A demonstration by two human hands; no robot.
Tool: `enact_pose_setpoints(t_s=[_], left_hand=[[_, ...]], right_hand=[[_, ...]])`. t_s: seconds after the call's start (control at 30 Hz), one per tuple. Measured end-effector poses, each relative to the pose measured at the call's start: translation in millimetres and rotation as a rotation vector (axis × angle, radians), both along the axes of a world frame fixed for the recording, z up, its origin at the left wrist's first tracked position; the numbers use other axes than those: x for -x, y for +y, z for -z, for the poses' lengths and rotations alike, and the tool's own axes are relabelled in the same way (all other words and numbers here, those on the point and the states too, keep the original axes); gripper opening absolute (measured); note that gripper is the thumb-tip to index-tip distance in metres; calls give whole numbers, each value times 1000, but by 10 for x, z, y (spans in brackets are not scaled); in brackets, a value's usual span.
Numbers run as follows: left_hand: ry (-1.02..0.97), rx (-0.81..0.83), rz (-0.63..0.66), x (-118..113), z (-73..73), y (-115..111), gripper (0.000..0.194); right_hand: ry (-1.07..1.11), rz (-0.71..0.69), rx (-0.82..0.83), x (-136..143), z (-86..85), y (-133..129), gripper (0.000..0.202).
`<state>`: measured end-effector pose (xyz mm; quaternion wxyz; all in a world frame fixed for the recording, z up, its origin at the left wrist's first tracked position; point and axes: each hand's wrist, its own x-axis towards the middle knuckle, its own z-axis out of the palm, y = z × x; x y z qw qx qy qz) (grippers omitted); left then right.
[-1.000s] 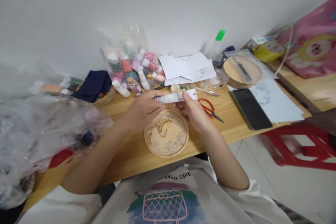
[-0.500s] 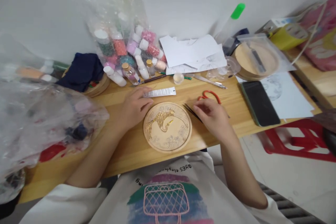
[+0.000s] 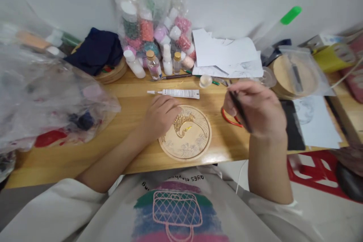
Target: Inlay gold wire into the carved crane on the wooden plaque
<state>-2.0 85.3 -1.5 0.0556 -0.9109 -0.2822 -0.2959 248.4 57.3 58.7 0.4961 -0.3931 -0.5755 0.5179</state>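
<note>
Near the table's (image 3: 127, 159) front edge, our left hand (image 3: 162, 117), loosely curled, touches the round tan wooden disc (image 3: 195, 145), and our right fingers (image 3: 231, 107) pinch thin black tweezers (image 3: 239, 106).

Soft, muted light — right grip (image 3: 256, 107) blurred.

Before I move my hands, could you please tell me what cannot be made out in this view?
All in the head view:
- Exact kind of the dark tool in your right hand: blurred.
- Blades beyond the red handle: hidden by the right hand.
- Left part of the phone: behind the right hand and wrist.
- Part of the wooden disc: under your left hand.
- Small print on the white tube: too small.
</note>
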Motion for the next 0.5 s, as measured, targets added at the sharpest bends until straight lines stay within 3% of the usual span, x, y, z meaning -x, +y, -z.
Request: enact_pose_setpoints(t_s=[0.07,0.17,0.27,0.37,0.5], left_hand=[[6,-16,-11,-16,2,-14,19],[4,-25,-22,-34,0,-40,20],[-1,-13,-37,-44,-25,-74,18],[7,9,-44,-46,-56,-96,17],[1,43,-17,-54,-52,-110,17]], right_hand=[[144,-135,-12,120,9,72,26],[-112,-4,-83,348,160,113,19],[-319,224,-223,441,348,102,14],[-237,358,-209,395,446,88,17],[-167,405,-179,345,458,102,15]])
